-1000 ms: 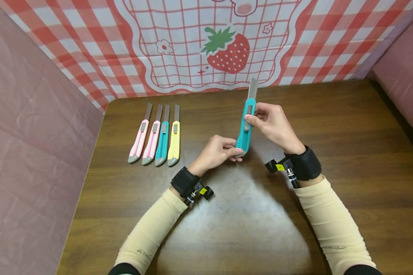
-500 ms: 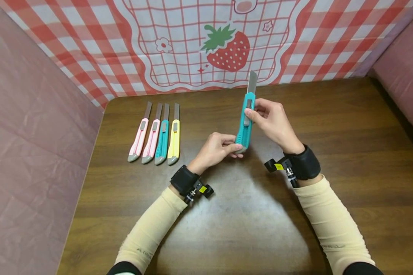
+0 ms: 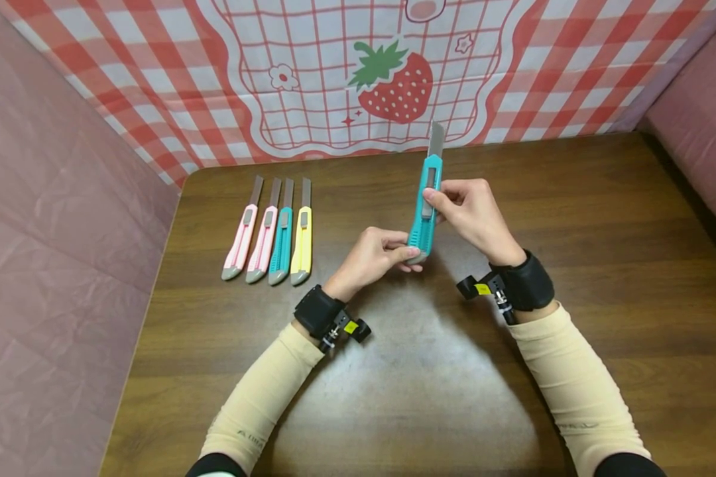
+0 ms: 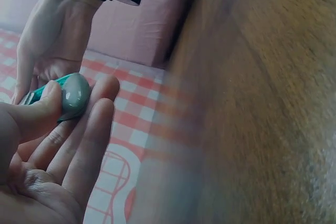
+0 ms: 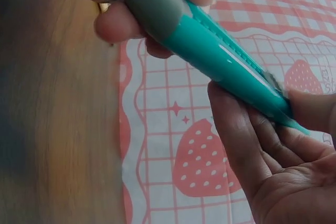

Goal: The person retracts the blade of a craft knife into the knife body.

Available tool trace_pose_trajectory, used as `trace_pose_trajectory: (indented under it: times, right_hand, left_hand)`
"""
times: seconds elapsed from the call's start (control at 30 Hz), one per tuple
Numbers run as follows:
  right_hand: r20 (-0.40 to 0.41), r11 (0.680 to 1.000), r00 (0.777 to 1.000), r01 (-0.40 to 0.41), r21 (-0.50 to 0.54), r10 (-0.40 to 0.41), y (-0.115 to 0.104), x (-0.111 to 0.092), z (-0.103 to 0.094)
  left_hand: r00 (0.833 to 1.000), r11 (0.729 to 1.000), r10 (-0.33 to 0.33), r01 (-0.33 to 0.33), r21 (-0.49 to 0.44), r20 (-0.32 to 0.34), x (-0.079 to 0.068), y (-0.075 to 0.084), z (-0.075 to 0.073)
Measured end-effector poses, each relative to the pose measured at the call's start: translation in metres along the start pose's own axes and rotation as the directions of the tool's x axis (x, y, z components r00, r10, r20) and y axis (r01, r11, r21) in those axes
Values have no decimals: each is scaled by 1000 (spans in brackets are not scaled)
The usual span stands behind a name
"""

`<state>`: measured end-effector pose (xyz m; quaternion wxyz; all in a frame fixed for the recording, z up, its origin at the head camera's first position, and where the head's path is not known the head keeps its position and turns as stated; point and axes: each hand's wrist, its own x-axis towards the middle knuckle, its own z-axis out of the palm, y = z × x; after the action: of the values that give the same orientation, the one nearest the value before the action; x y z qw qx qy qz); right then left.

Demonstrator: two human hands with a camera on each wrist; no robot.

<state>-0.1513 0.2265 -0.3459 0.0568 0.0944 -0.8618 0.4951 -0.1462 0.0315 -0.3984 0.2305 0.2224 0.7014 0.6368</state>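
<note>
At far left hung a pink fabric sheet (image 3: 48, 232), beside the brown wood-grained table (image 3: 394, 404). On the table's left part lay a row of four box cutters, blades out and pointing away from the person: a slanted pale pink plastic cutter (image 3: 240, 245), a second pink plastic cutter (image 3: 262, 242), a teal plastic cutter with a grey end cap (image 3: 281, 242), and a yellow plastic cutter (image 3: 301, 245).

Well apart to their right, the left hand (image 3: 372, 255) pinched the grey-capped butt of a long teal plastic cutter with an extended metal blade (image 3: 423, 228), thumb on one side and fingers beneath. This cutter was held up off the table, nearly upright in the head view, its tip before the red-and-white checked cloth (image 3: 555, 73). The right hand (image 3: 474, 212) clasped its upper body from the right, thumb over the grey slider.
</note>
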Motion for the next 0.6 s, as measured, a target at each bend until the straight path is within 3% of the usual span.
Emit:
trace_pose_trajectory:
  times: [0.6]
  right_hand:
    - [22, 999, 1000, 17, -34, -16, -1, -2, 0]
  left_hand:
    - [1000, 1000, -12, 11, -3, -10, 1, -1, -1]
